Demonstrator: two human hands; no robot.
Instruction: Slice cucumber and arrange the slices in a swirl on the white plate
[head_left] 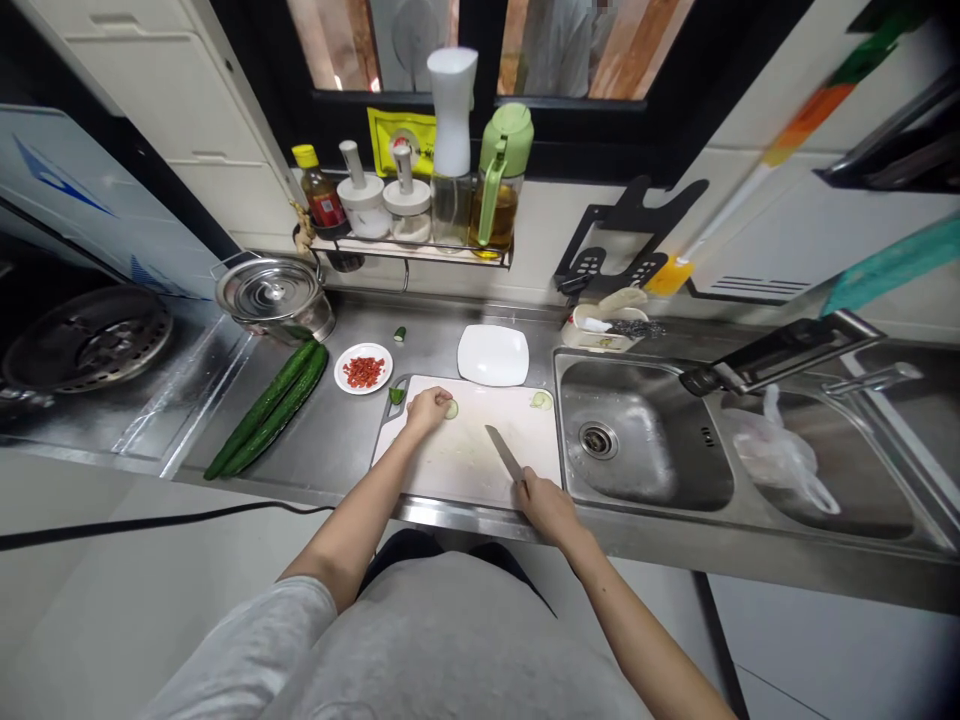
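Note:
My right hand (546,503) grips the handle of a knife (504,452), its blade slanting away to the left, low over the white cutting board (435,470). On the board's left half, my left hand (427,410) has its fingers closed on a cucumber piece (451,409); a pale round cut face shows at the fingertips, and the hand hides the rest. A few pale cucumber slices (541,400) lie in the board's far right corner. A dark green cucumber end (396,396) sits at the board's far left corner, beside its handle. Blade and cucumber piece are apart.
Behind the board stand a white plate (493,355) and a cucumber stub (400,334). A small plate (339,372) holds chopped red pieces. Whole cucumbers (270,410) and a lidded pot (274,295) are left; a sink (645,470) is right. A bottle rack (412,250) hangs above.

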